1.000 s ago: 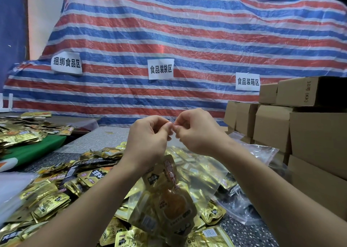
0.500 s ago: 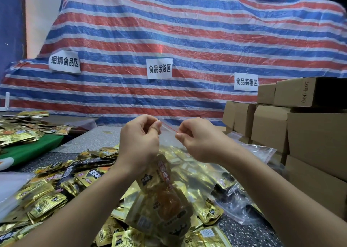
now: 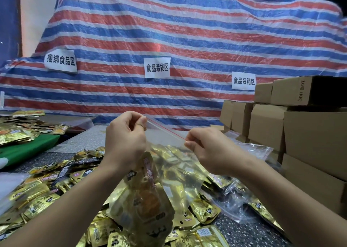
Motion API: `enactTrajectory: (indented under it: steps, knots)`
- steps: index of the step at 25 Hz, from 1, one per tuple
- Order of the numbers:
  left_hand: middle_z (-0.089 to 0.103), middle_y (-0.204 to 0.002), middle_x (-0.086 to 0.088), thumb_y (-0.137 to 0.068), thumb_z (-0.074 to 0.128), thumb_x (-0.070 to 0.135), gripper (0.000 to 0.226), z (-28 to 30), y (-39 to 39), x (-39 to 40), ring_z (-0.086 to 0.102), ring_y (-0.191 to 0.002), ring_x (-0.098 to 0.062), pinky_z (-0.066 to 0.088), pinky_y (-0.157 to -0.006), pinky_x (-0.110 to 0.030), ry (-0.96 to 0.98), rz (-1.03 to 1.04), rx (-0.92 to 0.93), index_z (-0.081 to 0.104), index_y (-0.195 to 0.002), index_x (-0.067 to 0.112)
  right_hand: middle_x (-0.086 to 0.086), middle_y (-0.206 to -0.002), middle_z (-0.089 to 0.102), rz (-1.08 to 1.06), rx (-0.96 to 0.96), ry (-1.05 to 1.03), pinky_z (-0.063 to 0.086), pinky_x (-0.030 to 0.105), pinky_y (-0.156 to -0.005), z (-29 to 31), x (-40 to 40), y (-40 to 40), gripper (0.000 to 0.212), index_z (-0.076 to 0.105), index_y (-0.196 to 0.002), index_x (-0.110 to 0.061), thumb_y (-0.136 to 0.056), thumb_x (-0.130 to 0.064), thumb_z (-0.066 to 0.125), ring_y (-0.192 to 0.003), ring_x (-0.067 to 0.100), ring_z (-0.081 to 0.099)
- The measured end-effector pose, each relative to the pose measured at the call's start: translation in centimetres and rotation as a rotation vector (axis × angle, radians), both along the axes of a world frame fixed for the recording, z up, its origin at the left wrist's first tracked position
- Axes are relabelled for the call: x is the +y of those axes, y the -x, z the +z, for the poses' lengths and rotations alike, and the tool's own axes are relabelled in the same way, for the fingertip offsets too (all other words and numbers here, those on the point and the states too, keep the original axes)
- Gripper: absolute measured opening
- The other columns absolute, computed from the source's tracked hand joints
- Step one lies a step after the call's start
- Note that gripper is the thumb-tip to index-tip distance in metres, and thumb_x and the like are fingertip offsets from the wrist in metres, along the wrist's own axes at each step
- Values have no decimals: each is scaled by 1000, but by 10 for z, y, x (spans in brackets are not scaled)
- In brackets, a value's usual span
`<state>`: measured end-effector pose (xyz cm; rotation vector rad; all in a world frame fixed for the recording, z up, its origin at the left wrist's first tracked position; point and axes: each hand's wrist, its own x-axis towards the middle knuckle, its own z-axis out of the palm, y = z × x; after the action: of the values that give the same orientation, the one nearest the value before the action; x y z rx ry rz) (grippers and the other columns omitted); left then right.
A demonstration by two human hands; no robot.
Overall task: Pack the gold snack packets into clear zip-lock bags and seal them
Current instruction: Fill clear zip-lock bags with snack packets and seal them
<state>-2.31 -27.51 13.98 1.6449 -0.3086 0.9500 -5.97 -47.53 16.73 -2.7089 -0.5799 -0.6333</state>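
Note:
A clear zip-lock bag with a red zip line along its top hangs in the air above the table, with gold snack packets inside it. My left hand pinches the left end of the zip strip. My right hand pinches the strip further right and lower, so the strip slants down to the right. A loose heap of gold snack packets lies on the speckled table below and to the left.
Stacked cardboard boxes stand along the right side. Empty clear bags lie beside them. More gold packets sit on a green surface at far left. A striped tarp with paper signs rises behind the table.
My hands started together at the middle of the zip strip. They have slid apart along it, the right hand moving right and down. The view has shifted slightly.

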Motion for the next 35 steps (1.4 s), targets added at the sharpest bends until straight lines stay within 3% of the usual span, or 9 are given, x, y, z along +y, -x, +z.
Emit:
enactTrajectory:
  steps: [6,12,15,22,27,30,33,35]
  knots:
    - [62,-70,2,-98,58,22,20,4,-5,5,54,-58,1,44,-48,-18,-3,34,-22,61,-79,25,-14,-87,52,9,13,43,37,19,-61,-1,-9,0,19,47,-84,-32,-103,-31,46,-76,3,48]
    - [62,-70,5,-98,58,23,19,5,-8,9,56,-60,3,45,-49,-14,0,49,-26,61,-79,28,-8,-76,55,39,-52,95,40,24,-58,-2,-14,-4,26,50,-79,-28,-102,-39,46,-65,9,49]
    - [63,-73,6,-98,58,24,20,6,-10,10,57,-62,3,48,-52,-16,4,33,-11,60,-79,30,-9,-70,55,107,-46,16,40,20,-55,-3,-17,-7,26,50,-75,-30,-100,-35,51,-60,5,48]
    - [63,-75,1,-102,49,25,17,8,-15,10,55,-60,-2,51,-63,-30,-43,-127,62,59,-89,21,-7,-77,60,145,67,-79,51,28,-65,-5,-26,-8,22,54,-80,-31,-101,-23,53,-69,9,57]
    - [72,-75,3,-104,44,19,19,-5,-21,11,65,-67,-10,50,-62,-24,68,-307,256,60,-96,11,-11,-83,58,109,36,-56,46,22,-62,-10,-25,-13,20,56,-82,-28,-101,-23,53,-71,6,52]
    - [75,-80,-1,-90,60,28,22,-15,-20,19,65,-66,-9,49,-63,-22,74,-534,389,66,-101,10,-9,-82,58,104,17,-66,46,24,-63,-11,-26,-17,25,54,-78,-27,-102,-21,52,-71,8,52]
    - [75,-79,-7,-87,67,22,14,-19,-21,18,64,-66,-10,47,-62,-23,-8,-472,387,74,-89,10,-4,-81,60,105,25,-99,48,35,-68,-10,-28,-19,29,54,-75,-27,-102,-18,51,-74,16,55]
    - [75,-78,-5,-91,66,20,13,-17,-22,15,63,-63,-8,47,-59,-21,13,-418,346,75,-86,12,-8,-75,58,105,11,-109,43,25,-61,-7,-31,-18,32,52,-73,-30,-102,-18,50,-69,7,52]
